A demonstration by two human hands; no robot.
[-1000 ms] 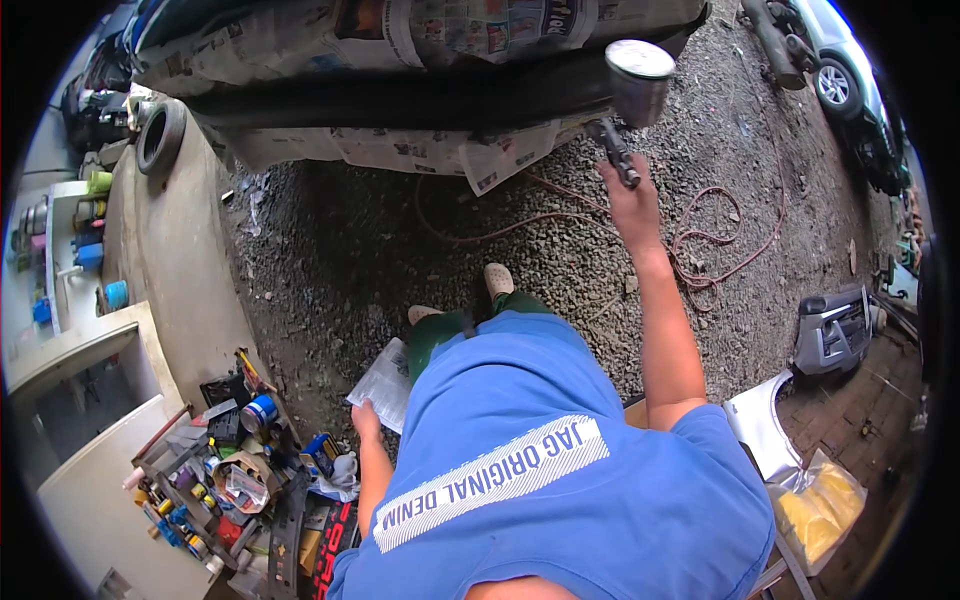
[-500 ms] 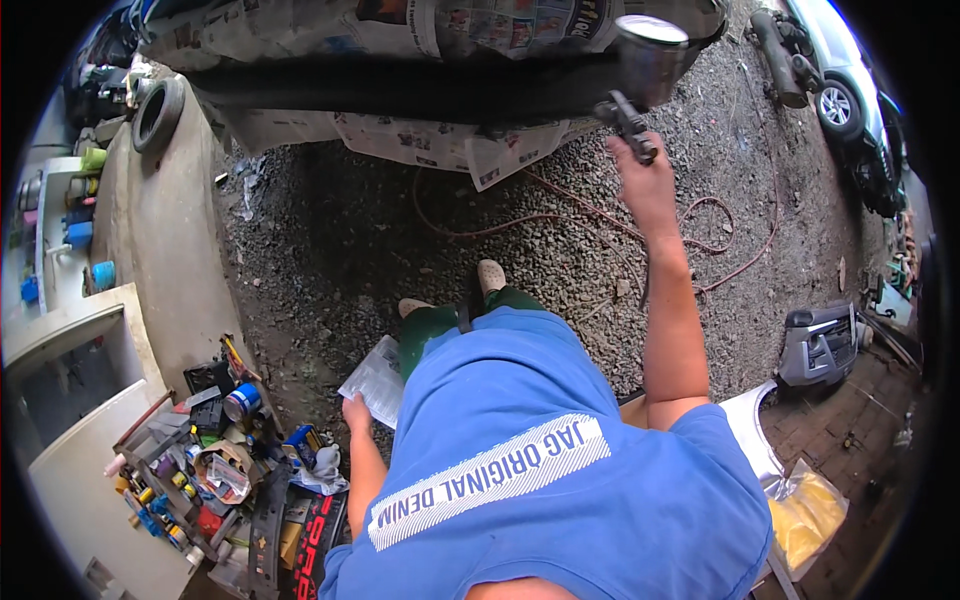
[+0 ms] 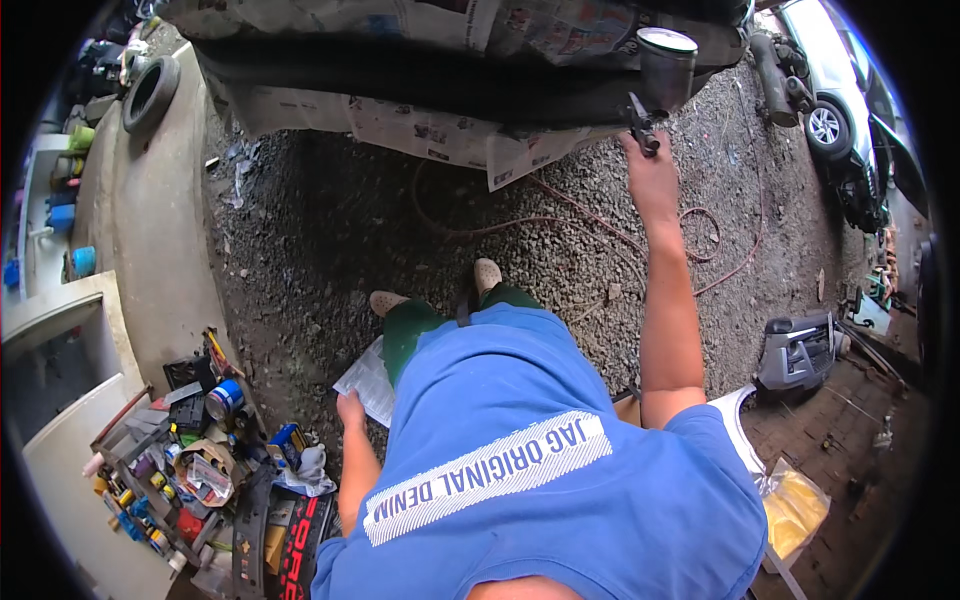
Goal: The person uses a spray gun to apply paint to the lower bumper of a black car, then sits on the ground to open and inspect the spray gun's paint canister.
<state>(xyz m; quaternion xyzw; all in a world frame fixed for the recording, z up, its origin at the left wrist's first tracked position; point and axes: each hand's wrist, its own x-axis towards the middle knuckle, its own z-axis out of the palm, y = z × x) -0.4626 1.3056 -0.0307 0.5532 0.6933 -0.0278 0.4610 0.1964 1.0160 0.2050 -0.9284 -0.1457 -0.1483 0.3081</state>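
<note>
My right hand point(image 3: 652, 180) grips a spray gun point(image 3: 648, 128) with an upright metal cup point(image 3: 667, 65) on top, held out beside a long black part point(image 3: 450, 95) in the upper middle. Newspaper point(image 3: 380, 125) covers the area around this part and hangs below it. Low at the left of my body, my left hand point(image 3: 350, 406) holds a folded sheet of newspaper point(image 3: 365, 378), fingers closed on it. A thin red hose point(image 3: 700, 255) lies in loops on the gravel below the gun.
Gravel point(image 3: 280, 250) lies underfoot. Clutter of cans and tools point(image 3: 200, 470) is lower left; a tyre point(image 3: 150, 95) stands upper left. At right are a white car point(image 3: 820, 70), a dark cylinder point(image 3: 775, 80), a grey bumper point(image 3: 795, 355) and a yellow bagged item point(image 3: 795, 510).
My right hand with the spray gun has moved rightward and slightly up in the view, along the black part. My left hand and its paper sit slightly farther left.
</note>
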